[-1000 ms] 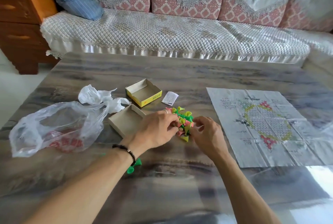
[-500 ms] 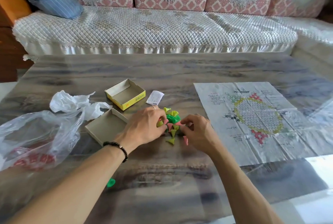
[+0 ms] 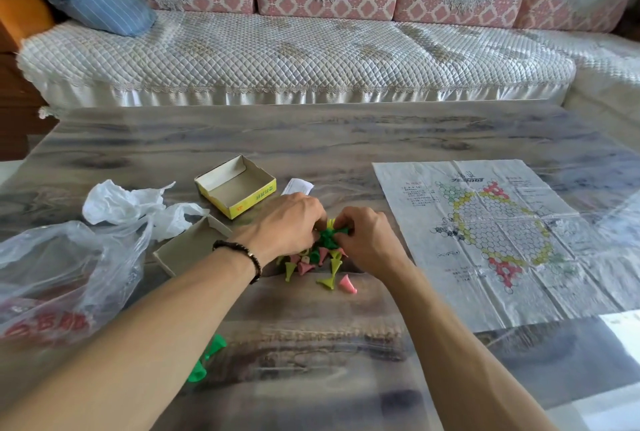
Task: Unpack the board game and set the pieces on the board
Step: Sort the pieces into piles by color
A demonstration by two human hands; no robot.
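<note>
Two box halves (image 3: 239, 184), plastic bag (image 3: 65, 267), hands (image 3: 284, 222) covering pieces (image 3: 311, 259)

Materials and finishes on and behind the table

Table (image 3: 346, 139): grey wood-grain surface, glossy, reflective. Board (image 3: 491, 240): thin creased paper, printed, matt. Pieces (image 3: 320, 257): smooth moulded plastic, green, yellow, pink. Box (image 3: 237, 188): cardboard, yellow printed outside, plain matt inside; lid (image 3: 188, 250): bare grey card. Bag (image 3: 65, 274): thin clear plastic film, crinkled, shiny. Wrapper (image 3: 135, 205): white crumpled film. Sofa (image 3: 294, 56): quilted satin-like cloth, lace trim. Bracelet (image 3: 244, 254): dark beads.
</note>
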